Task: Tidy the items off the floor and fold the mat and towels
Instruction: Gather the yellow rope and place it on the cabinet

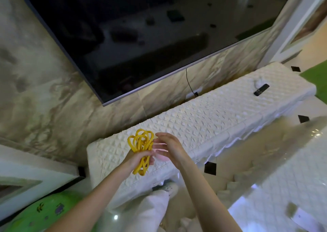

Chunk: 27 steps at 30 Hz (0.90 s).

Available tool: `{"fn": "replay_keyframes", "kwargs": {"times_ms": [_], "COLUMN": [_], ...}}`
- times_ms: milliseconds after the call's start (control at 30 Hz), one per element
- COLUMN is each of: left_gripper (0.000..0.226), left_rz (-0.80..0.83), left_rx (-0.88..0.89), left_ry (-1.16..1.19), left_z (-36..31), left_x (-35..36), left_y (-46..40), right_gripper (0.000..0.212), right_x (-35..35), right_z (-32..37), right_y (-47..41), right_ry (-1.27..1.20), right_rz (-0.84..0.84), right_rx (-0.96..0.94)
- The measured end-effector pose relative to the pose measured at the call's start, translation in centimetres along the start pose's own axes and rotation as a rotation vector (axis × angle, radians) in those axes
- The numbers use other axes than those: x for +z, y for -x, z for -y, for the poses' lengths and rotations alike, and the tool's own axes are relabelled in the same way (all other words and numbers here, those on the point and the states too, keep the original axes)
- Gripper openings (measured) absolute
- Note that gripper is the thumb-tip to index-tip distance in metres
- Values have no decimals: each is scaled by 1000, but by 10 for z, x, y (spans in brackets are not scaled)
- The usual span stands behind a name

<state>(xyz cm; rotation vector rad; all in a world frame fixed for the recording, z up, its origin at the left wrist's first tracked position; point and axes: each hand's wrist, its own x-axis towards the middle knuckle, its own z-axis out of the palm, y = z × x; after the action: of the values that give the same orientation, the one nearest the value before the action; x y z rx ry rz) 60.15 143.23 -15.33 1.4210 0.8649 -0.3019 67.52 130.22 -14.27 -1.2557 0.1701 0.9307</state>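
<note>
A yellow rope (pixel 141 144), coiled into a bundle of loops, is gripped around its middle by my left hand (pixel 137 159). The bundle hangs just above the left end of a long white quilted cabinet top (pixel 203 118). My right hand (pixel 167 147) is next to the loops on their right, fingers straight and spread, fingertips close to the rope. Something pink (pixel 163 156) shows behind my right hand; I cannot tell what it is.
A big dark TV screen (pixel 141 28) hangs on the marble wall above the cabinet. A black remote (pixel 261 89) lies near the cabinet's right end. A green patterned mat (pixel 40 212) lies at lower left, green flooring (pixel 315 76) at far right, a quilted white surface (pixel 283 187) at lower right.
</note>
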Motion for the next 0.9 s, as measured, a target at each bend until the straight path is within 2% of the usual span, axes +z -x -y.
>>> {"fn": "replay_keyframes", "kwargs": {"times_ms": [100, 200, 267, 367, 567, 667, 800, 900], "left_gripper": [10, 7, 10, 25, 18, 23, 27, 30], "left_rz": [-6, 1, -22, -41, -59, -85, -164, -153], "left_rx": [-11, -21, -46, -41, 27, 64, 123, 162], "left_ry": [-63, -180, -275, -403, -776, -931, -1104, -1221], "left_z": [-11, -20, -24, -16, -10, 10, 35, 54], "left_x": [1, 3, 3, -3, -4, -5, 1, 7], "left_y": [-32, -67, -94, -145, -224, -267, -319, -357], "right_gripper": [16, 13, 22, 37, 64, 62, 65, 64], "right_x": [-6, -10, -14, -23, -42, -53, -71, -88], "right_z": [7, 15, 16, 15, -13, -35, -62, -75], "right_y": [-30, -66, -93, -134, -219, -256, -298, -327], "right_ry": [86, 141, 186, 278, 516, 627, 641, 784], "right_rz": [-8, -42, -70, -97, -114, -125, -143, -155], "right_rx": [14, 43, 65, 97, 92, 93, 102, 117]}}
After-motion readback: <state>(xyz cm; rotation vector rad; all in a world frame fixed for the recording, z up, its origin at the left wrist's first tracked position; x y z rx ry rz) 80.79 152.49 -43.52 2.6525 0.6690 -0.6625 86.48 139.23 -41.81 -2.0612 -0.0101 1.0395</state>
